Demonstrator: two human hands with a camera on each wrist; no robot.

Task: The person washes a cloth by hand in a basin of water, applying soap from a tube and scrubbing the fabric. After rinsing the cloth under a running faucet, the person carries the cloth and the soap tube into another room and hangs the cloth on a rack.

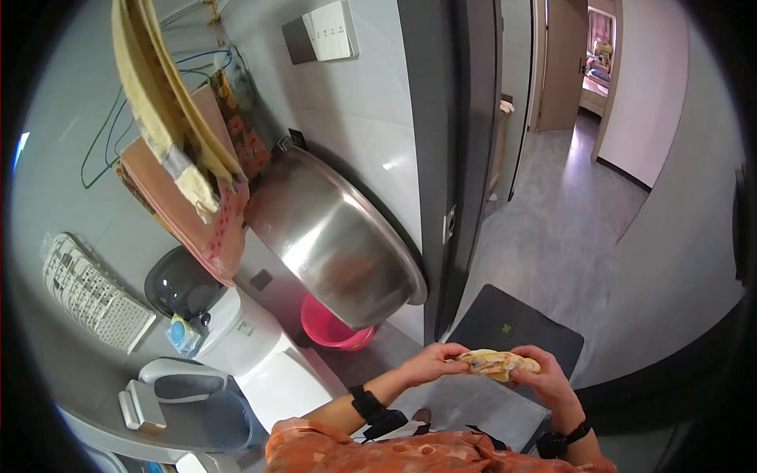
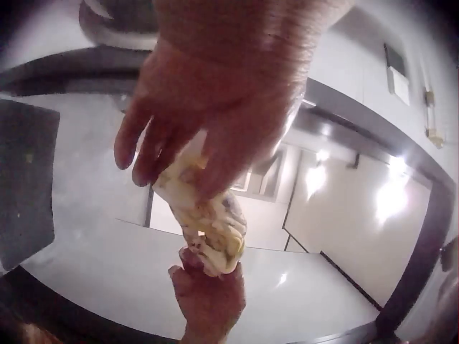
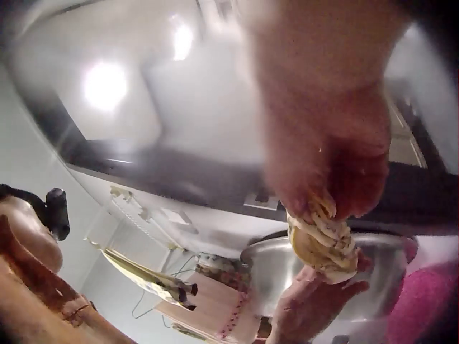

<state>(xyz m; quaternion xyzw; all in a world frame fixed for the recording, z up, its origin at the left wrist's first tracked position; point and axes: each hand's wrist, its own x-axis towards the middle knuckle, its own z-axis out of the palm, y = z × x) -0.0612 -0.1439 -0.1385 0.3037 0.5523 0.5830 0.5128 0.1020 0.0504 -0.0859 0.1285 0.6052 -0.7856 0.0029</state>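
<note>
A bunched, twisted yellow cloth with a faint coloured pattern stretches between the two hands, held in front of the body. The left hand pinches one end between thumb and fingers. At the opposite end the right hand grips it, fingers curled round the fabric. In the left wrist view the cloth hangs in folds below the left hand, with the right hand beyond it. Seen from the right wrist, the cloth looks tightly twisted beneath the right hand.
A large steel basin leans against the wall above a pink bucket. Towels hang on the left near a white toilet. A dark mat lies by the doorway, whose dark frame stands ahead.
</note>
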